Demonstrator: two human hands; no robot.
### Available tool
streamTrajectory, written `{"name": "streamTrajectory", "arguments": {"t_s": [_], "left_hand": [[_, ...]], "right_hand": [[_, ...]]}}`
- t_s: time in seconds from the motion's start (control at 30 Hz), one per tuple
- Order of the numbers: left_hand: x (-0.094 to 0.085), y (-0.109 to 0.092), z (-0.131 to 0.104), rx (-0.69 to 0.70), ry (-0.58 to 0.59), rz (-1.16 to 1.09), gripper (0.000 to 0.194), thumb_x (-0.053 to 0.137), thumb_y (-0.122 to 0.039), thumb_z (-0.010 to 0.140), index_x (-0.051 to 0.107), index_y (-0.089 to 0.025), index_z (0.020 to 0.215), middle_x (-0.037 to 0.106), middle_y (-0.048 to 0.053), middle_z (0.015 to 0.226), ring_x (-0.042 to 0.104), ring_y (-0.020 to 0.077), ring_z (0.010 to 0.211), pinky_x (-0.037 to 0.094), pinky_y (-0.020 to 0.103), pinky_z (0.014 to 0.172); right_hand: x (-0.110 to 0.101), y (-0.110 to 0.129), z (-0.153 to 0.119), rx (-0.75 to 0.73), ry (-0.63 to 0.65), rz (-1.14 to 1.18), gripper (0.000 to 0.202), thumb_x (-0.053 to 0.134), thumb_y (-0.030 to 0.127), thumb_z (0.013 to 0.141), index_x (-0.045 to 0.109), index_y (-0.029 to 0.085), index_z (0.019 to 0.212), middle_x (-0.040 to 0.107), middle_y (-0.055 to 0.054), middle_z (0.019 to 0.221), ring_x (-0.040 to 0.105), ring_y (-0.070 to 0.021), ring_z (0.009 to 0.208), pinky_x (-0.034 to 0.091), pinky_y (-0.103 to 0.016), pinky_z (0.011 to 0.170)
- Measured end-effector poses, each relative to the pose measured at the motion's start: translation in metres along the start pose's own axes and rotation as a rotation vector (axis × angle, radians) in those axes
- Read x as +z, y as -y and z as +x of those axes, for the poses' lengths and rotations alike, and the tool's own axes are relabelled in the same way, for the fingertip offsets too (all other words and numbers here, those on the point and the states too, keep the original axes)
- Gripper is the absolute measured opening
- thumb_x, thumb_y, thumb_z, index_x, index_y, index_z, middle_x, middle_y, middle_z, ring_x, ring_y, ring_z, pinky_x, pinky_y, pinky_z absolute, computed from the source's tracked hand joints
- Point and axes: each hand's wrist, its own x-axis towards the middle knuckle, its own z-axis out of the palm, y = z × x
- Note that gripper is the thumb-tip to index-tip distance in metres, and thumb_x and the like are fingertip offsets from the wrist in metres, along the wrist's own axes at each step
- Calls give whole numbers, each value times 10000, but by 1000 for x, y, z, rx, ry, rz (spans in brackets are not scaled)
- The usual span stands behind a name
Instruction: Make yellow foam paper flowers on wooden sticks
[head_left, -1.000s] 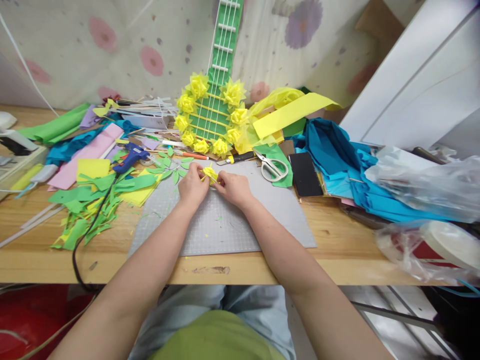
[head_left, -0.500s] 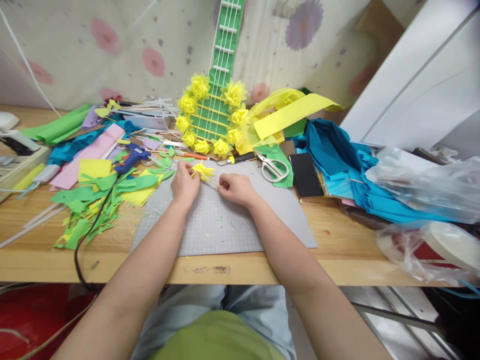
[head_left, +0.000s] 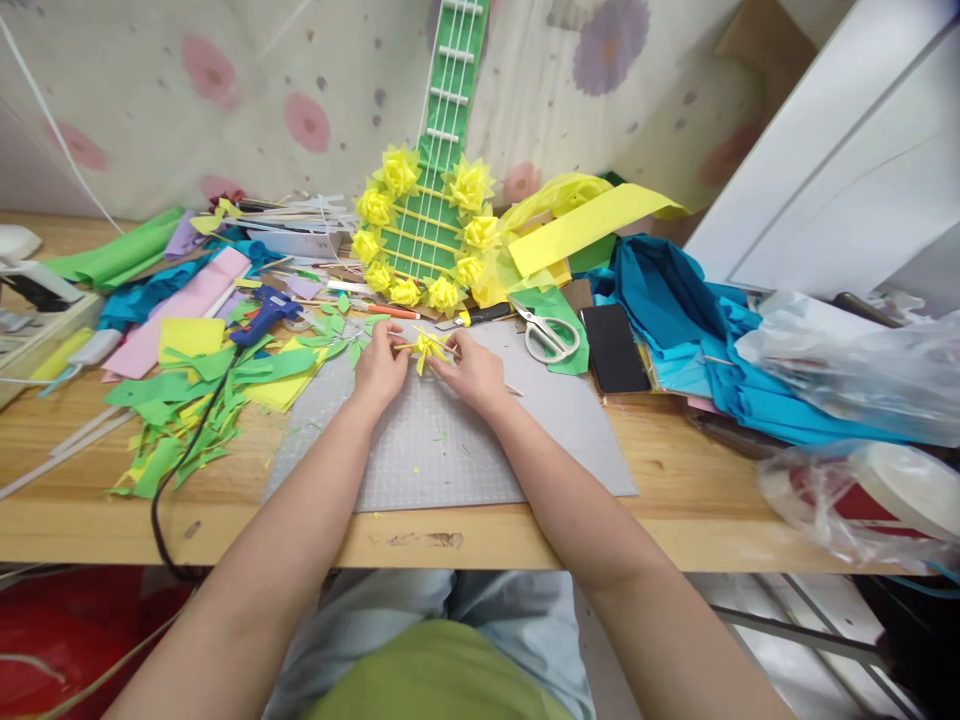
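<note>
A small yellow paper flower (head_left: 429,346) is between my two hands, above the grey cutting mat (head_left: 450,450). My left hand (head_left: 381,366) is closed in a pinch at the flower's left edge. On the other side, my right hand (head_left: 475,372) has its fingers closed round a thin stick (head_left: 514,390), whose end pokes out past the knuckles. Its fingertips lie close against the petals. Behind the hands leans a green guitar-shaped piece (head_left: 420,245) with white strings and a ring of yellow paper flowers.
White-handled scissors (head_left: 550,338), a black phone (head_left: 615,348) and a cutter knife (head_left: 487,314) lie right of the hands. At left are a blue glue gun (head_left: 264,314), its black cord, and green paper scraps (head_left: 169,435). Blue paper (head_left: 667,300) and plastic bags fill the right side.
Both hands have come closer together. My right hand has slid up along the stick to the flower, and the flower has shifted slightly right and turned.
</note>
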Motion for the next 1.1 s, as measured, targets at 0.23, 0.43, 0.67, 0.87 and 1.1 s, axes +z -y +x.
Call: {"name": "streamTrajectory", "arguments": {"t_s": [0.23, 0.43, 0.67, 0.87, 1.1], "left_hand": [[2, 1, -1, 43, 35, 13, 294, 501, -194, 740, 419, -225, 1020, 632, 10, 880, 600, 159, 805, 440, 312, 735], [3, -11, -8, 194, -180, 91, 332, 567, -163, 655, 422, -199, 952, 570, 54, 958, 554, 172, 891, 421, 325, 818], [9, -25, -17, 247, 45, 165, 324, 606, -260, 651, 406, -207, 901, 559, 28, 858, 557, 176, 822, 434, 300, 699], [16, -24, -15, 144, 17, 205, 304, 584, -252, 685, 388, -207, 914, 612, 49, 873, 596, 205, 824, 433, 316, 688], [15, -16, -12, 41, -51, 81, 321, 551, -199, 703, 366, -214, 965, 666, 17, 803, 627, 180, 711, 432, 300, 647]], "right_hand": [[2, 0, -1, -13, 113, -114, 199, 447, 352, 780, 599, 224, 794, 659, -15, 780, 583, -153, 730, 337, -231, 614], [4, -3, 1, 42, 81, -121, 214, 426, 348, 779, 607, 234, 792, 664, -9, 771, 588, -154, 727, 341, -232, 605], [2, -6, 4, 119, 60, -81, 192, 464, 365, 754, 604, 237, 789, 664, 2, 772, 589, -157, 730, 360, -239, 610], [0, -4, 4, 114, 87, -45, 216, 457, 390, 757, 607, 239, 787, 657, 3, 763, 577, -149, 713, 356, -234, 605], [-2, -8, 4, 46, 88, -115, 203, 428, 313, 793, 587, 229, 886, 661, -17, 826, 579, -162, 747, 364, -244, 630]]}}
